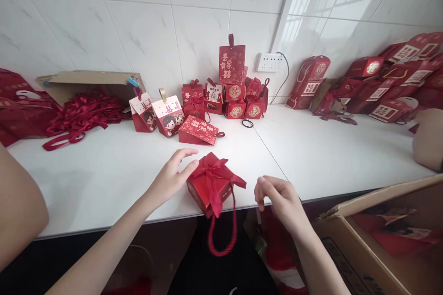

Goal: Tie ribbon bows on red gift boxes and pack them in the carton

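A red gift box (199,191) sits near the front edge of the white table, directly before me. On its top a dark red ribbon bow (212,173) is tied, with one tail hanging down the front face. A twisted red cord handle (221,253) loops out past the table edge. My left hand (178,170) is at the box's left side, thumb and fingers apart, the thumb at its upper corner. To the right of the bow, my right hand (277,196) hovers off the box, its fingers curled in and the thumb against them; nothing shows in it.
Finished gift boxes (235,101) stand by the wall, with a floral one (199,130) lying nearer. Red ribbons (90,113) spill from a cardboard box (97,78). More boxes (398,73) pile at right. An open carton (342,230) stands lower right. Other people's arms (20,203) edge in.
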The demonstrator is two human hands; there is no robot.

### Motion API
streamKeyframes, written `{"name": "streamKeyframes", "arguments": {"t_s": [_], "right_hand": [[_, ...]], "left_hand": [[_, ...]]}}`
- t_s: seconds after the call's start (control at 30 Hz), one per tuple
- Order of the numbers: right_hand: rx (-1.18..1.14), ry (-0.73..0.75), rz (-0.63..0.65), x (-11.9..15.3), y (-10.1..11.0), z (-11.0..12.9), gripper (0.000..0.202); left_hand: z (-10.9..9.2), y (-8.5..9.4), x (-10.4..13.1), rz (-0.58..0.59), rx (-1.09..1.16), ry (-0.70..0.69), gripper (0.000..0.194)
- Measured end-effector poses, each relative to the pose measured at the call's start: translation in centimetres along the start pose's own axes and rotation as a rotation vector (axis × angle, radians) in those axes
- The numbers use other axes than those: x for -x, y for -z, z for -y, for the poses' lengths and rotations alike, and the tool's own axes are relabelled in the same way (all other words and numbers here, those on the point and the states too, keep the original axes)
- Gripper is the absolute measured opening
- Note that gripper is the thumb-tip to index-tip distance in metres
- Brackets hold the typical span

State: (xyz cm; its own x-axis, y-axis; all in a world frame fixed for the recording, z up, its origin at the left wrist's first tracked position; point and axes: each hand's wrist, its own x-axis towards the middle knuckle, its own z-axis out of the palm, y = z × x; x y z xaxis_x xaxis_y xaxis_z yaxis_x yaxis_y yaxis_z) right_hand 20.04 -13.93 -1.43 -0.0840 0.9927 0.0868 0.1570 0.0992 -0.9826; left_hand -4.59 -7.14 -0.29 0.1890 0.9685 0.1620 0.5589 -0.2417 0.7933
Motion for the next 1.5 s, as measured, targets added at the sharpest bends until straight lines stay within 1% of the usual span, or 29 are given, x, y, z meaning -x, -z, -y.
{"name": "streamKeyframes", "arguments": {"t_s": [0.03,0.07,0.1,0.13,0.23,0.27,0.3,0.37,0.47,0.57,0.7,0.8,0.9,0.93,0.97,1.03,1.07,1.1,1.13,1.2,1.37,1.43,1.5], "right_hand": [[0.029,0.005,-0.052,-0.2,0.0,0.0,0.045],[0.057,0.002,-0.071,-0.3,-0.2,0.0,0.044],[0.079,-0.016,-0.048,-0.4,-0.5,0.1,0.043],[0.098,-0.049,0.012,-0.4,-0.9,0.1,0.043],[0.154,-0.162,0.244,0.1,-3.0,0.5,0.045],[0.173,-0.181,0.286,0.4,-3.7,0.6,0.043],[0.187,-0.181,0.298,0.5,-4.5,0.7,0.042],[0.184,-0.154,0.283,0.8,-5.7,0.8,0.038],[0.086,-0.147,0.312,0.7,-6.6,0.6,0.035],[-0.009,-0.202,0.384,0.6,-6.4,0.2,0.033],[-0.051,-0.223,0.402,0.7,-5.6,-0.3,0.033],[-0.025,-0.225,0.412,0.9,-4.5,-0.6,0.032],[0.037,-0.238,0.435,1.0,-2.8,-0.8,0.034],[0.055,-0.242,0.392,0.9,-2.2,-0.9,0.038],[0.073,-0.240,0.306,0.8,-1.6,-1.0,0.042],[0.116,-0.213,0.082,0.5,-0.8,-1.1,0.047],[0.137,-0.194,0.005,0.3,-0.6,-1.2,0.048],[0.152,-0.182,-0.022,0.2,-0.6,-1.1,0.047],[0.157,-0.179,-0.004,0.2,-0.8,-1.1,0.045],[0.139,-0.185,0.083,0.3,-1.4,-1.0,0.042],[0.005,-0.192,0.238,1.3,-2.8,-0.7,0.041],[0.029,-0.175,0.262,1.7,-3.0,-0.5,0.040],[0.137,-0.143,0.251,2.0,-2.7,-0.4,0.039]], "left_hand": [[-0.2,0.0,0.2,0.034,-0.014,-0.019,0.033],[-0.3,0.0,0.4,0.060,-0.023,-0.040,0.032],[-0.4,-0.1,0.5,0.083,-0.025,-0.060,0.031],[-0.5,-0.1,0.6,0.103,-0.022,-0.078,0.029],[-0.7,-0.2,0.5,0.138,-0.011,-0.130,0.025],[-0.9,-0.1,0.4,0.142,-0.007,-0.145,0.024],[-1.0,0.0,0.3,0.150,0.004,-0.153,0.023],[-1.3,0.0,0.2,0.172,0.054,-0.153,0.023],[-1.8,-0.2,0.0,0.176,0.080,-0.125,0.025],[-2.0,-0.9,-0.1,0.150,-0.030,-0.124,0.019],[-1.6,-1.5,-0.2,0.143,-0.083,-0.151,0.015],[-1.4,-1.5,-0.3,0.153,-0.074,-0.167,0.014],[-1.3,-1.4,-0.3,0.171,-0.062,-0.176,0.013],[-1.3,-1.3,-0.3,0.179,-0.056,-0.176,0.012],[-1.3,-1.2,-0.3,0.190,-0.047,-0.175,0.012],[-1.4,-1.2,-0.4,0.223,-0.029,-0.174,0.013],[-1.4,-1.2,-0.5,0.241,-0.021,-0.176,0.014],[-1.5,-1.2,-0.7,0.254,-0.014,-0.183,0.014],[-1.5,-1.3,-0.8,0.265,-0.007,-0.193,0.015],[-1.6,-1.4,-1.1,0.276,0.003,-0.216,0.015],[-2.1,-1.6,-1.5,0.299,0.041,-0.228,0.013],[-2.2,-1.7,-1.5,0.323,0.051,-0.222,0.014],[-2.3,-1.7,-1.7,0.341,0.053,-0.222,0.015]]}}
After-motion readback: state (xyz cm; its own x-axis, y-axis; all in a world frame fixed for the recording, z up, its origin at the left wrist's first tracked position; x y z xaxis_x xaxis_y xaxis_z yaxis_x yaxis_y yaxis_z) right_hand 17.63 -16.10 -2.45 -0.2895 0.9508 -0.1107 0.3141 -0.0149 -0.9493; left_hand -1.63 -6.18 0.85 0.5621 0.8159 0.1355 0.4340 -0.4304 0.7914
